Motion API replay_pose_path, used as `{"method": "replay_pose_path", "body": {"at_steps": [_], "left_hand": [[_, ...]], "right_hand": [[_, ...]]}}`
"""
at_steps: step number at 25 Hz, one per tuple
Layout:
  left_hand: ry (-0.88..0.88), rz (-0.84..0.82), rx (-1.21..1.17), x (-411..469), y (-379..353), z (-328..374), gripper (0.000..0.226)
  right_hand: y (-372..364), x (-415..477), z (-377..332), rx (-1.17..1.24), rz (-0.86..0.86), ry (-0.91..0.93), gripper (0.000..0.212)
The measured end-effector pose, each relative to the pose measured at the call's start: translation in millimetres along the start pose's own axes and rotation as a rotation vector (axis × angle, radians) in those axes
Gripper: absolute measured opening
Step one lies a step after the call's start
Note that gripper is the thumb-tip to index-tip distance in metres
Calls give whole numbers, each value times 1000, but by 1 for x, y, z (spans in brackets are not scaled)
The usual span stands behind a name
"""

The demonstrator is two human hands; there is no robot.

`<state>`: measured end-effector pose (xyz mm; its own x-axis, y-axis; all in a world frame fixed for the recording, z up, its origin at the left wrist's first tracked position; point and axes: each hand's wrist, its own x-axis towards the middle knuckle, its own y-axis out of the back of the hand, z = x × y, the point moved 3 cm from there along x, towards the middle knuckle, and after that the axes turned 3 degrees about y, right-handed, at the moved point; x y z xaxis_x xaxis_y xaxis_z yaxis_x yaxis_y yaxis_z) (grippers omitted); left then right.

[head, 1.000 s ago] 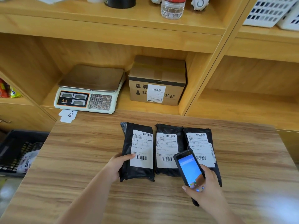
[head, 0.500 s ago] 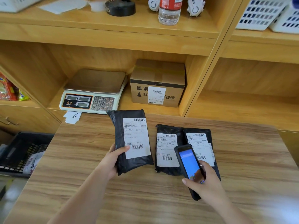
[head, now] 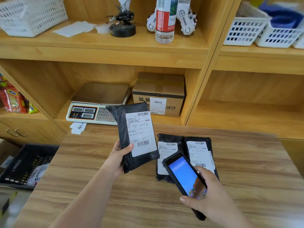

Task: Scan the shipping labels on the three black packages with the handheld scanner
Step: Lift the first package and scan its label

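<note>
My left hand [head: 117, 159] grips a black package [head: 122, 129] by its lower left edge and holds it up above the table, its white label [head: 140, 133] facing me. Two more black packages lie side by side on the table: the middle one [head: 170, 139] and the right one [head: 208, 142], both label up. My right hand [head: 209, 199] holds the black handheld scanner [head: 185, 176], whose blue screen is lit. The scanner hovers over the lower parts of those two packages and hides them there.
The wooden table [head: 246, 186] stands against a wooden shelf unit. On the shelf sit a weighing scale [head: 92, 106] and a cardboard box [head: 158, 89]. A water bottle [head: 164, 22] and white baskets [head: 245, 25] stand higher up. A black crate [head: 24, 163] is at the table's left.
My left hand has picked the left package off the table and raised it, tilting its label toward me. My right hand with the scanner has stayed over the other two packages.
</note>
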<state>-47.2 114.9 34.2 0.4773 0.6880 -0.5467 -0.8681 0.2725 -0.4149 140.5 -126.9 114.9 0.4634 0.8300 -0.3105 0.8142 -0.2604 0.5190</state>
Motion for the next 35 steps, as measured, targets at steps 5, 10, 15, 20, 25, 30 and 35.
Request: {"method": "replay_pose_path", "body": {"at_steps": [5,10,15,20,25,30,35], "left_hand": [[-36,-26,2,-6,-9,11,71],[-45,-46,12,-12,-17,15,72],[-56,-11,39,-15,-23,16,60],[-75,-17,62,-20,-32,15,56],[-70,-30,69,-24,-37,12,52],[-69,-31,76,-27,-37,9,51],[-66,-29,80,-28,-36,9,50]], "right_hand": [[4,-14,-13,-118,-57,22,97],[6,-25,-15,-183,-59,19,104],[8,-29,-14,-208,-55,-5,104],[11,-34,-15,-223,-60,-9,103],[13,-38,-13,-243,-70,-26,103],[13,-39,-12,-243,-65,-31,103],[11,-41,-10,-258,-75,-35,105]]}}
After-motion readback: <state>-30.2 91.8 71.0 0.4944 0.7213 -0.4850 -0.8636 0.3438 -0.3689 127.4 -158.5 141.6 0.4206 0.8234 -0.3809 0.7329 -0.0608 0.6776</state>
